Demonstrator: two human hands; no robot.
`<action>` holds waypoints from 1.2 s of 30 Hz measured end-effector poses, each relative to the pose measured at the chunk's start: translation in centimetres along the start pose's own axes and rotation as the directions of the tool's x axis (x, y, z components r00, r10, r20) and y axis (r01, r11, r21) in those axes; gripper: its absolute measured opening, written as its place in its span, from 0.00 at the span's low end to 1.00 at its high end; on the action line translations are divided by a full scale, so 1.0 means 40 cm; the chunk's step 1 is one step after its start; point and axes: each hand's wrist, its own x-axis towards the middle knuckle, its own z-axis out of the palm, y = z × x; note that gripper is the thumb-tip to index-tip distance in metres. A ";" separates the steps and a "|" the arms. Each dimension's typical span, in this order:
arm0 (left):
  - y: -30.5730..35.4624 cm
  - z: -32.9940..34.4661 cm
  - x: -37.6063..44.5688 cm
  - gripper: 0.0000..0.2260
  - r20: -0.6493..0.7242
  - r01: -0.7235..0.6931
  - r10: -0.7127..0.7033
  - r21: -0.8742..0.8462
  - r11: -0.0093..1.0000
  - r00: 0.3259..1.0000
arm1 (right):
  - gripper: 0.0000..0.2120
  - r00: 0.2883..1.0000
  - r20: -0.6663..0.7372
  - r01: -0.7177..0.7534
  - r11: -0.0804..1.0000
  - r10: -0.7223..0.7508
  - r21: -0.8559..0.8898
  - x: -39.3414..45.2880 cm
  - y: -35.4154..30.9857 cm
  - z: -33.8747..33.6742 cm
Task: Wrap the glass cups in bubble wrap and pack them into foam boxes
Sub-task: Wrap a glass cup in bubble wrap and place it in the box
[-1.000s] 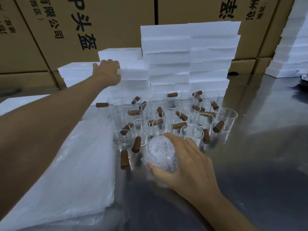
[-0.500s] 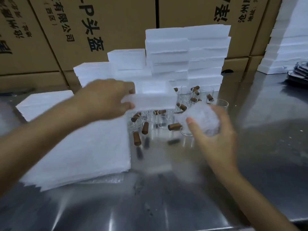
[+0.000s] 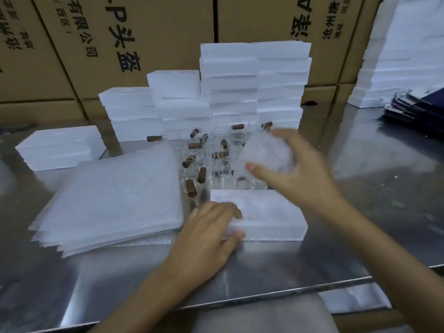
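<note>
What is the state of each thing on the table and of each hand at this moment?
foam box: flat on the table, closed, left hand gripping its left end.
wrapped cup: covered in bubble wrap, held above the box by right hand.
glass cups: unwrapped, standing together.
bubble wrap sheets: stacked flat.
foam box stack: piled, closed.

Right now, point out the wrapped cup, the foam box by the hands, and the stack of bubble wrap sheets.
wrapped cup (image 3: 266, 153): head view, middle of the bubble-wrapped bundle.
foam box (image 3: 271, 212): head view, bare top face.
stack of bubble wrap sheets (image 3: 115, 193): head view, middle of the top sheet.
</note>
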 end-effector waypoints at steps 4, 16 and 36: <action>-0.025 0.006 -0.018 0.35 -0.147 0.205 -0.261 -0.313 0.927 0.954 | 0.37 0.956 0.285 -0.014 0.986 0.061 -0.165 -0.034 0.024 0.059; -0.067 0.018 0.013 0.42 0.076 0.272 -0.275 -0.533 0.801 0.958 | 0.39 0.917 0.399 0.077 0.971 0.019 -0.224 -0.084 0.048 0.135; -0.032 0.001 0.016 0.39 0.110 0.348 -0.344 -0.530 0.773 0.932 | 0.34 0.848 0.529 0.194 0.934 -0.007 -0.299 -0.080 0.052 0.128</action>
